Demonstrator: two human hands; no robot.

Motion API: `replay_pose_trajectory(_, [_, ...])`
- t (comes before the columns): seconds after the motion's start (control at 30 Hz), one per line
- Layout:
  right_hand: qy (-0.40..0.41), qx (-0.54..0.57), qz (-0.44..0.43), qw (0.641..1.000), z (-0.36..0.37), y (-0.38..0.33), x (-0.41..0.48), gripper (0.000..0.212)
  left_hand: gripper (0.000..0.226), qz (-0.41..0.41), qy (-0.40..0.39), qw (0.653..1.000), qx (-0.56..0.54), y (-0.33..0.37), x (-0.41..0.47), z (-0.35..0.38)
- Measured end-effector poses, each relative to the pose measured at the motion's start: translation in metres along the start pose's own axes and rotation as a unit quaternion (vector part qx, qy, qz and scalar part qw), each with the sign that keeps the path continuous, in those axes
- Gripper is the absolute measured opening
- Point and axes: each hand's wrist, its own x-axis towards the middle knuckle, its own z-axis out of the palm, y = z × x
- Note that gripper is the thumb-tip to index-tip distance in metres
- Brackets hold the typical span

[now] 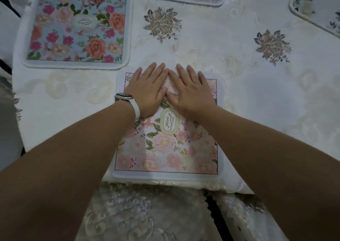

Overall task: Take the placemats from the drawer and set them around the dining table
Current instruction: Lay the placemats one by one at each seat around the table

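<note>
Pink placemat (166, 145): near bench (257, 97) edge, long axis near-to-far, oval emblem lettering turned sideways.
Left hand (147, 91): flat on its far half, fingers spread.
Right hand (191, 91): flat alongside, fingers spread.
Blue placemat (77, 25): far left.

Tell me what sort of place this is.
Most likely a home dining room. Floral placemats, such as the pink placemat under both hands and the blue placemat, lie on a table covered by an embroidered white tablecloth, with an upholstered chair seat at its near edge.
</note>
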Motion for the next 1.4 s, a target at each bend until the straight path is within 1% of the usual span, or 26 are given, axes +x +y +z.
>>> replay_pose_trajectory(0.27, [0.046,0.032,0.096,0.994,-0.006,0.026,-0.004,0.072,0.061,-0.038,0.007,0.999,-0.012,-0.002,0.0,0.003])
replay_pose_trajectory(0.4, [0.04,0.039,0.106,0.993,-0.006,0.031,-0.022,0.073,0.068,-0.098,0.011,0.995,-0.014,-0.002,-0.01,0.009])
replay_pose_trajectory(0.5, [0.029,0.067,0.111,0.991,-0.004,0.036,-0.047,0.074,0.072,-0.1,0.01,0.995,-0.006,-0.002,-0.029,0.011])
replay_pose_trajectory(0.67, [0.004,0.054,0.063,0.997,0.005,0.031,-0.1,0.076,0.07,-0.099,0.002,0.995,-0.019,0.0,-0.073,0.015])
replay_pose_trajectory(0.8, [-0.014,0.015,0.011,1.0,0.01,0.025,-0.137,0.076,0.069,-0.098,-0.008,0.995,-0.011,0.014,-0.113,0.019])
replay_pose_trajectory(0.97, [-0.022,-0.016,-0.034,0.999,0.017,0.007,-0.168,0.073,0.069,-0.098,-0.022,0.995,-0.002,0.037,-0.149,0.024])
replay_pose_trajectory(1.03, [-0.019,-0.023,-0.055,0.998,0.017,0.004,-0.171,0.073,0.069,-0.079,-0.024,0.997,0.0,0.046,-0.157,0.025])
replay_pose_trajectory(1.13, [-0.022,-0.025,-0.095,0.995,0.02,-0.011,-0.172,0.074,0.067,0.007,-0.033,0.999,0.007,0.062,-0.167,0.028])
replay_pose_trajectory(1.2, [-0.021,-0.019,-0.117,0.993,0.026,-0.029,-0.173,0.075,0.068,0.039,-0.038,0.998,0.014,0.07,-0.173,0.03])
replay_pose_trajectory(1.27, [-0.023,-0.017,-0.115,0.993,0.031,-0.041,-0.175,0.075,0.069,0.039,-0.041,0.998,0.016,0.072,-0.175,0.032])
replay_pose_trajectory(1.4, [-0.032,-0.006,-0.099,0.995,0.034,-0.041,-0.17,0.075,0.071,0.03,-0.042,0.998,0.021,0.069,-0.173,0.033])
